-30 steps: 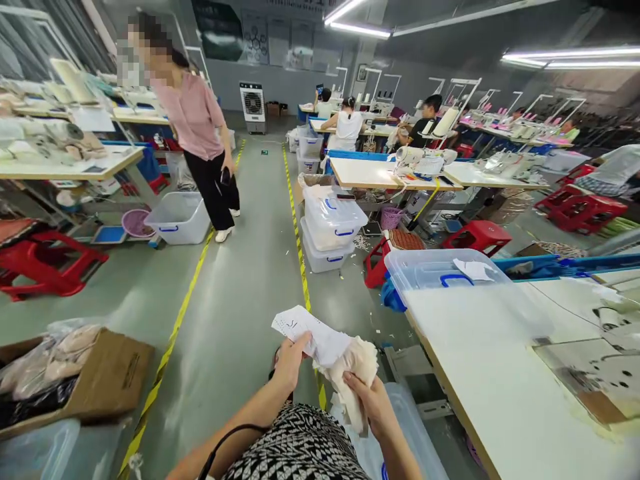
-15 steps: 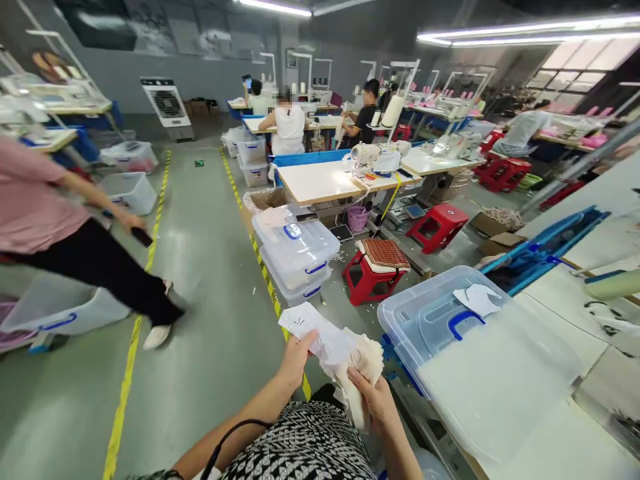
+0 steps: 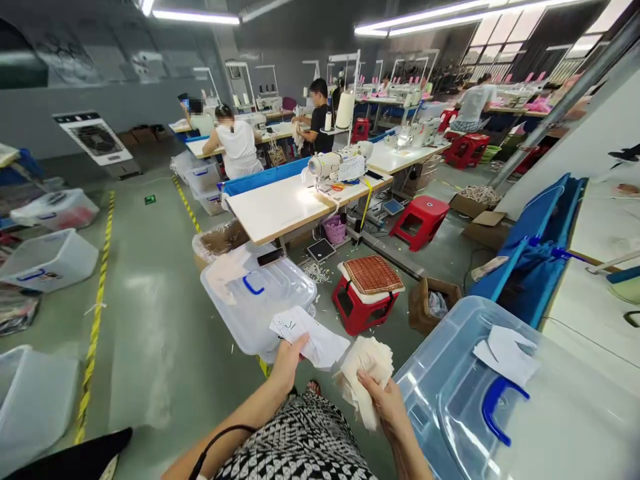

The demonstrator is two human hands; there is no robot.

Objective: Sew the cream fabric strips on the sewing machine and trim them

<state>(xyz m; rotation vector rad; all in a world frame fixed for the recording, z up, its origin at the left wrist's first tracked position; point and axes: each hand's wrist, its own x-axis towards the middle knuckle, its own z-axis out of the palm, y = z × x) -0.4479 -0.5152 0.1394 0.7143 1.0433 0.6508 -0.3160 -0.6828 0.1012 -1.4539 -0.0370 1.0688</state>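
Between the thumb and fingers of my left hand point(image 3: 289, 360) is a white paper piece point(image 3: 313, 339) with handwritten marks at its left end. My right hand point(image 3: 387, 402) grips a bunched stack of cream fabric pieces point(image 3: 367, 370), whose lower part hangs below the fingers. A narrow gap separates the paper from the fabric. Just beyond the paper stands a lidded clear plastic box point(image 3: 280, 287) with a dark phone point(image 3: 271, 257) on top. To the right of my right hand lies a large clear lid point(image 3: 445, 373) with a blue handle, carrying white cut paper point(image 3: 507, 357).
A red stool point(image 3: 367, 300) with a woven cushion stands ahead, near a cardboard box point(image 3: 430, 303). Beyond is a sewing table point(image 3: 280, 203) with a sewing machine point(image 3: 333, 167). Several people sit at tables farther back. Yellow floor tape point(image 3: 95, 327) and plastic tubs point(image 3: 50, 260) are on the left.
The paper and fabric, together before, are now apart in separate hands. My view has turned right and moved forward. The walking person has nearly left view at lower left.
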